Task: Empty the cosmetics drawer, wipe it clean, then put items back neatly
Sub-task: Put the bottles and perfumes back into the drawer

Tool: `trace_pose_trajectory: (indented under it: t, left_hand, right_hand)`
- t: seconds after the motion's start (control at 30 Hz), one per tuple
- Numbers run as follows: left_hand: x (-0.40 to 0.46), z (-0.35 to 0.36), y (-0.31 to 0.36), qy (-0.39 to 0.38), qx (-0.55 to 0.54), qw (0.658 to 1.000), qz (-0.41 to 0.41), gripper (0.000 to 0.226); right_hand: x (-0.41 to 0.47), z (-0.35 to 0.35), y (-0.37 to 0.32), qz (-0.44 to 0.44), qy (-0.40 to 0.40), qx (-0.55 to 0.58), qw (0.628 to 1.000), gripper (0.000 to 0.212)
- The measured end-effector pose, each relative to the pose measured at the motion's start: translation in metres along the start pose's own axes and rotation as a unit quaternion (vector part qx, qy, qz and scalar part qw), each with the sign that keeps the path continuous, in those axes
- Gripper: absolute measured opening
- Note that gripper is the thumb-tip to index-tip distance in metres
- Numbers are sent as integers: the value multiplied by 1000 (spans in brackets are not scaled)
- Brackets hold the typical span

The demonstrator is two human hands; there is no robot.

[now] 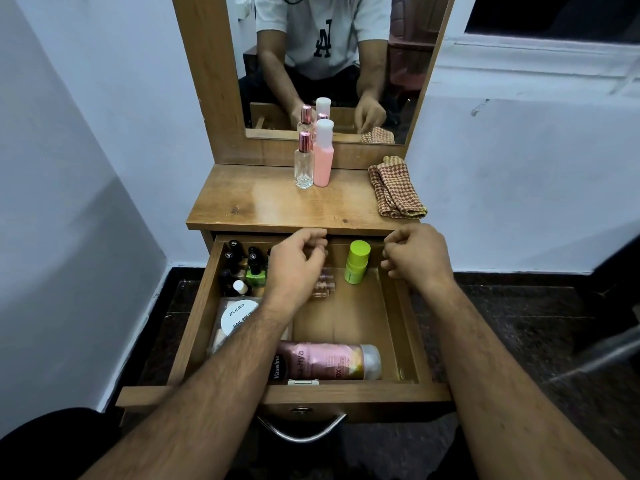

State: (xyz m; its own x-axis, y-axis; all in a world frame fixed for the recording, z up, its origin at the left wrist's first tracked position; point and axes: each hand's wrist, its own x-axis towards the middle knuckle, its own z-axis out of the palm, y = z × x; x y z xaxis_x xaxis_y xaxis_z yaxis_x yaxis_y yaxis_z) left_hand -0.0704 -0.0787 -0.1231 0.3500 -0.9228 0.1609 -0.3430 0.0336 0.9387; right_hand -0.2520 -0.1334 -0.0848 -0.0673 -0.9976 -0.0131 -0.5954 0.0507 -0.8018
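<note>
From the head view, the wooden drawer (398,299) stands pulled out of a small laminate dressing table (277,199), its curved metal handle (301,433) at the near edge. Inside, dark-capped nail polish bottles (247,263) crowd the far left corner, a round white Zudio tub (239,315) lies in front of them, a pink Vaseline bottle (325,362) lies on its side along the front wall, and a lime-green stick (356,261) stands upright at the back. Small clear vials (325,282) lie just beyond the left hand (298,268), which hovers over the drawer's middle with fingers loosely curled and holding nothing visible. The right hand (415,252) hangs over the right wall, fingers curled in; whether it pinches anything cannot be told. On the glossy tabletop stand a clear glass bottle with a rose-metal cap (304,161) and, touching it, a pink bottle with a white cap (323,154); a folded checked cloth (394,188) lies at the right. A wood-framed mirror (325,64) rises behind, between pale blue walls (86,133) above a dark speckled floor (519,341)
</note>
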Motion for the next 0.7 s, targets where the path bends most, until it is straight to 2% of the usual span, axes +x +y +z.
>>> trace_pose_trajectory:
  t: [0.23,0.33,0.4,0.53,0.6,0.7]
  left_hand:
    - [23,-29,20,103,-9,994,16,22]
    - [49,-39,30,123,8,992,23,27]
    - [71,-43,35,118,23,993,22,37]
    - [110,-40,45,57,53,997,27,61]
    - [125,-36,49,37,63,997,35,62]
    - [139,-29,46,40,85,995,36,56]
  right_hand:
    - [-4,19,-25,-115,14,81,990,12]
    - [7,32,-38,-145,26,107,983,10]
    - [20,39,-48,-153,31,113,981,12]
    - [49,49,-73,-156,27,88,983,31]
    - [65,55,-85,-162,25,81,983,39]
    - [83,62,-96,-167,8,72,983,36]
